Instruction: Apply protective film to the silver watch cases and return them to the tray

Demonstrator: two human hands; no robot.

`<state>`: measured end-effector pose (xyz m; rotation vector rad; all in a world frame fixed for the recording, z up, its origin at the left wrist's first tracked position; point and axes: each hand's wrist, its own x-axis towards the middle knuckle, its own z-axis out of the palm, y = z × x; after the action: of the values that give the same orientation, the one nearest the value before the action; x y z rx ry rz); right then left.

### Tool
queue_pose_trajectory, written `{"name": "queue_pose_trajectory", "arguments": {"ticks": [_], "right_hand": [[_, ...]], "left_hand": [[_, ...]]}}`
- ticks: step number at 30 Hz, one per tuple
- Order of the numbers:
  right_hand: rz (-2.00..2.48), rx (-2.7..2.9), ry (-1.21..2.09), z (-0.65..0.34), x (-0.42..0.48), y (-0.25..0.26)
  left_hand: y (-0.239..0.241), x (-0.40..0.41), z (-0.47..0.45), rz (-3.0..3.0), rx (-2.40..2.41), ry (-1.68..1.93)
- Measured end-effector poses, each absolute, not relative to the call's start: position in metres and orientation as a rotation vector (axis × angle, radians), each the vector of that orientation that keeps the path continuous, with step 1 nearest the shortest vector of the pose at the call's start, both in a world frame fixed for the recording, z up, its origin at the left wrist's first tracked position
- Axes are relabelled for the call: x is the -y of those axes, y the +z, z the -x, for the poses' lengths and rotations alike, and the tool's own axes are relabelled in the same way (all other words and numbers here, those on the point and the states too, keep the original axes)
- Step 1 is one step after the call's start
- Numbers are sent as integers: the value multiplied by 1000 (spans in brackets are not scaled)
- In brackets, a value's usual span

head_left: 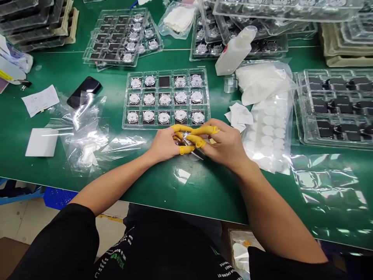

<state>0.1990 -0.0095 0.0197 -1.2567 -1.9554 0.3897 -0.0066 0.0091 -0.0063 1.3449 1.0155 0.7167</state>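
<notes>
My left hand [164, 143] and my right hand [226, 144] meet just above the green table, both with yellow finger cots. Their fingers are pinched round one small round silver watch case [188, 138]. A dark thin piece [198, 154] sticks out under my right fingers; I cannot make out what it is. Just beyond my hands lies a clear tray [166, 98] of round silver watch cases in rows, with one slot in its top row holding only a black pad [164, 81].
Clear plastic bags [87, 132] lie left, with a black phone [84, 91] and paper slips. A sheet of round white stickers [269, 132], white cloths and a white bottle [234, 52] lie right. More trays fill the back and right [335, 105].
</notes>
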Motion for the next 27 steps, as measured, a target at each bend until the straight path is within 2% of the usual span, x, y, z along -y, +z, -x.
{"name": "queue_pose_trajectory", "arguments": {"ticks": [3, 7, 11, 15, 19, 23, 27], "right_hand": [[1279, 1972, 335, -201, 7, 15], [1125, 2078, 473, -203, 5, 10], [1224, 2043, 306, -197, 7, 9], [1147, 2134, 387, -194, 10, 10], [1268, 2009, 257, -194, 10, 9], [1125, 2073, 407, -197, 8, 8], [1204, 2000, 344, -196, 9, 10]], "left_hand": [[-6, -10, 6, -1360, -1046, 723], [-5, -11, 7, -1394, -1035, 702], [-7, -10, 7, -1381, -1028, 701], [-8, -10, 7, -1411, -1021, 688], [-7, -9, 6, -1415, -1033, 720], [-6, -8, 6, -1428, -1047, 711], [-6, -7, 5, -1377, -1036, 721]]}}
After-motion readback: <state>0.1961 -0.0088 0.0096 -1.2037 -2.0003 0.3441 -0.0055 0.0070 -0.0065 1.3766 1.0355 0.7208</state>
